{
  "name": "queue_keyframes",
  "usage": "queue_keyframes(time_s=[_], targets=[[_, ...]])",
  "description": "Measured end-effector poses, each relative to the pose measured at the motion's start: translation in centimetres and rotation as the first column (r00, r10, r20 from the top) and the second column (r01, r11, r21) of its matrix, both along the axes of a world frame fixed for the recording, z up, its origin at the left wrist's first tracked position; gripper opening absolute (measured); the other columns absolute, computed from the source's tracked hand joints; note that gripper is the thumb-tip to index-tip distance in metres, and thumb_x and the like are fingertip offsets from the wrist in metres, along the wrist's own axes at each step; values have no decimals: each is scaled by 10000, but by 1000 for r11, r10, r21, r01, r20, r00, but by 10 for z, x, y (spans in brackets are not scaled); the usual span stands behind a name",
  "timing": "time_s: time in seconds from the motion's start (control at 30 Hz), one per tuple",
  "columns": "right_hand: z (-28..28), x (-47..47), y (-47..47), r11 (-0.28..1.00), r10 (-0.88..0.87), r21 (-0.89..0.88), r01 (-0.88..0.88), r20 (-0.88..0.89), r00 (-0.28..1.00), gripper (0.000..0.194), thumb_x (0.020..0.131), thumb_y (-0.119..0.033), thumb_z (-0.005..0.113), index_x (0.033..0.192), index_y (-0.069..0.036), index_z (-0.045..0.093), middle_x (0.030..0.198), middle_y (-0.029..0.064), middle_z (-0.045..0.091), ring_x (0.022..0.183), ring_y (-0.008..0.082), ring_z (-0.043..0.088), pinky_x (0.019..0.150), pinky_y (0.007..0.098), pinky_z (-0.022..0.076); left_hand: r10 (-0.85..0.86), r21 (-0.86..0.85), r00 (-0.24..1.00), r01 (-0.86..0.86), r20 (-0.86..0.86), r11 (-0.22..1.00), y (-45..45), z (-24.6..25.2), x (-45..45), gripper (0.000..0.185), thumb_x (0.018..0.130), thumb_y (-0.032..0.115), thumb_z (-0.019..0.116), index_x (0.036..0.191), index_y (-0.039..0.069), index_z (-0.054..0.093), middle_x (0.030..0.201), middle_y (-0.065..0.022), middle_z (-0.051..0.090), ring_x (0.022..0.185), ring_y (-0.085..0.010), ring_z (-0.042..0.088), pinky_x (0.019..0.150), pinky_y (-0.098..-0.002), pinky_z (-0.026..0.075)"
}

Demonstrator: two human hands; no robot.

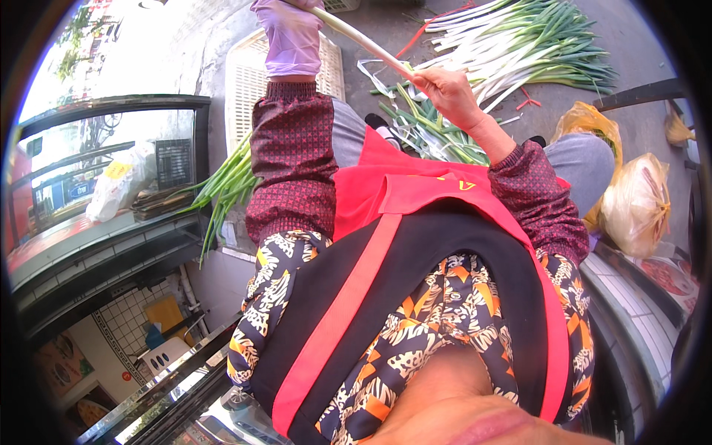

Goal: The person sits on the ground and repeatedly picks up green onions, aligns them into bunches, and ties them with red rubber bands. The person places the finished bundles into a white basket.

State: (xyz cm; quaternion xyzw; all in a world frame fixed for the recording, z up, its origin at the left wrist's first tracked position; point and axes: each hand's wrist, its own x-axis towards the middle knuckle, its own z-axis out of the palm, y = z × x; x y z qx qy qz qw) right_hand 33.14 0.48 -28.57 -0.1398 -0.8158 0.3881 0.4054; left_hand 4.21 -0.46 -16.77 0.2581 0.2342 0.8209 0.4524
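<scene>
My left hand (288,36), in a purple glove and partly cut off by the top edge, grips a long scallion (361,40). The scallion slants down to my right hand (448,95), which is bare, its fingers closed around the pale end. Beneath my left forearm stands a cream plastic basket (240,83). Green scallion leaves (228,181) stick out from behind that sleeve. Below my right hand, loose leaves and pale peelings (439,133) lie on the ground near my feet. A large pile of scallions (523,47) spreads beyond it.
Red ties (527,100) lie near the pile. On the right are a yellow plastic bag (584,119) and a knotted, filled plastic bag (637,206). A glass-sided cabinet (111,172) stands at the left. My red apron (367,183) covers my lap.
</scene>
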Motion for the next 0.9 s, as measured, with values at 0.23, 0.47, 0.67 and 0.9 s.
queue_keyframes(time_s=[0.23,0.47,0.67,0.9], targets=[[-3,-1,6,988,-147,53,143,81,986,90,891,-134,604,881,-45,595,752,142,635,659,332,624,551,369,479,109,-66,994,-108,6,992,5,-13,-12,593,942,574,379,776,30,545,470,28,283,387,-97,246,341,-246,203],[-12,8,30,587,-63,-809,-21,-71,995,236,964,-227,545,843,-28,582,646,-14,538,485,35,388,436,206,315,-141,43,990,141,3,989,11,-25,-20,522,956,490,409,771,23,555,467,24,292,383,-97,244,341,-244,204],[-29,40,72,378,-71,-870,-316,-368,927,220,944,-244,587,878,-34,598,657,-32,501,460,3,311,408,170,234,169,5,982,-169,-89,986,-7,-9,-15,593,948,548,387,762,13,563,468,26,288,375,-95,239,347,-245,225],[-37,52,53,743,226,-668,-43,189,956,376,881,-347,661,1068,-24,619,901,-23,620,789,47,487,684,241,418,165,2,986,-165,-1,986,-26,7,-13,624,939,585,367,750,21,555,492,31,270,410,-94,237,367,-241,219]])
